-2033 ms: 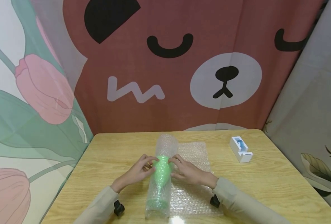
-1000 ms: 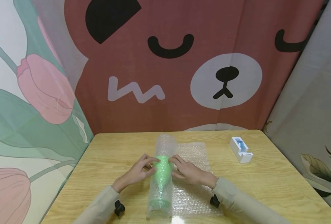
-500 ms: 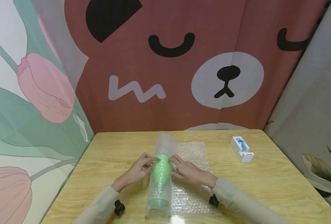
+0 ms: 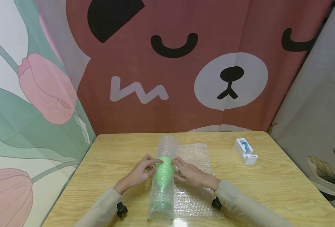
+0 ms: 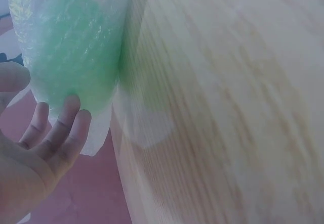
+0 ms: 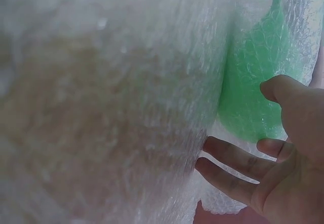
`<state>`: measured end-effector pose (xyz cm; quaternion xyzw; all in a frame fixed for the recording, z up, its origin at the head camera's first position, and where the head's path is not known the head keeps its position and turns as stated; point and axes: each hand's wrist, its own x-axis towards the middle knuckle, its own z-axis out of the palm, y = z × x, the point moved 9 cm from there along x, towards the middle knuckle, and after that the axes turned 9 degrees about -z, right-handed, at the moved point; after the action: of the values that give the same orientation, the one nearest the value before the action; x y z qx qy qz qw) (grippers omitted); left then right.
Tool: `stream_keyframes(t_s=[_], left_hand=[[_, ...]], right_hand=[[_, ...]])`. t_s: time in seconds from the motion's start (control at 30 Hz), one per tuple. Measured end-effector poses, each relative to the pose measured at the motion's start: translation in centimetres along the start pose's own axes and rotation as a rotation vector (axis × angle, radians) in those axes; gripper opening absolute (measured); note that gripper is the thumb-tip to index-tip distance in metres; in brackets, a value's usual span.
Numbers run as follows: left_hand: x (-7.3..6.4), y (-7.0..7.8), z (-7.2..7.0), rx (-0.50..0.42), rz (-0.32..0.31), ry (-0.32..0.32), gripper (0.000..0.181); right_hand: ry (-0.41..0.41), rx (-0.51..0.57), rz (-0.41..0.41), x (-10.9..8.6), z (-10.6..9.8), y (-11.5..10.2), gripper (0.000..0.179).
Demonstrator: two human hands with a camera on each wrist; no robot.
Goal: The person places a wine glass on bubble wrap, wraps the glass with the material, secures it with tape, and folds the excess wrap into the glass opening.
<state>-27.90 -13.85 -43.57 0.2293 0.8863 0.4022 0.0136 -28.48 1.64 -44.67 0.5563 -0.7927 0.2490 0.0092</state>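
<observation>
A green goblet (image 4: 163,173) lies on its side inside a roll of bubble wrap (image 4: 168,146), its bowl at the far end and its foot towards me. From the roll's left side, my left hand (image 4: 140,170) touches the wrapped bowl with its fingertips. Opposite it, my right hand (image 4: 194,175) rests its fingers on the right side of the bowl. In the left wrist view the fingers (image 5: 66,128) are loosely extended against the wrap. The right wrist view has the thumb (image 6: 278,88) over the wrapped bowl and the other fingers spread low along the roll.
A flat, unrolled part of the bubble wrap (image 4: 194,201) spreads right of the roll, beneath my right forearm. A white tape dispenser (image 4: 245,153) with blue tape stands at the back right of the wooden table (image 4: 107,151). A curtain with a bear print hangs behind.
The wrapped goblet has rocked slightly sideways between my hands. Both hands keep almost the same place, and the tape dispenser stays where it was.
</observation>
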Motion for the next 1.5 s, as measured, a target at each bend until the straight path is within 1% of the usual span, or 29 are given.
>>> stream_keyframes(t_s=[0.13,0.23,0.43,0.53,0.7,0.87,1.0,1.2,1.5], left_hand=[[0.1,-0.2,0.0,-0.008,-0.026,0.000,0.032],[0.2,-0.4,-0.1,-0.011,-0.034,0.014,0.032],[0.2,-0.8,-0.2,-0.049,-0.061,0.034,0.029],[0.3,-0.9,-0.2,-0.043,-0.078,0.035,0.025],[0.2,-1.2,0.0,-0.030,-0.106,0.023,0.024],[0.2,-1.4,0.1,-0.037,-0.133,0.007,0.025],[0.2,-1.2,0.2,-0.051,-0.134,-0.002,0.025],[0.2,-1.3,0.4,-0.046,-0.140,-0.006,0.025],[0.2,-1.3,0.2,-0.031,-0.120,-0.006,0.025]], right_hand=[[0.014,-0.007,-0.023,0.1,-0.2,-0.2,0.041],[0.021,-0.009,-0.033,0.1,-0.2,-0.3,0.041],[0.024,-0.013,-0.020,0.0,-0.1,-0.1,0.041],[0.030,-0.008,-0.018,0.0,-0.1,-0.1,0.041],[0.036,-0.008,-0.027,0.0,0.0,-0.2,0.041],[0.034,-0.014,-0.034,0.1,0.0,-0.3,0.041],[0.024,-0.015,-0.019,0.1,0.1,-0.1,0.041],[0.001,-0.007,0.009,0.1,0.3,0.1,0.042],[-0.002,-0.030,0.004,0.3,0.4,-0.2,0.041]])
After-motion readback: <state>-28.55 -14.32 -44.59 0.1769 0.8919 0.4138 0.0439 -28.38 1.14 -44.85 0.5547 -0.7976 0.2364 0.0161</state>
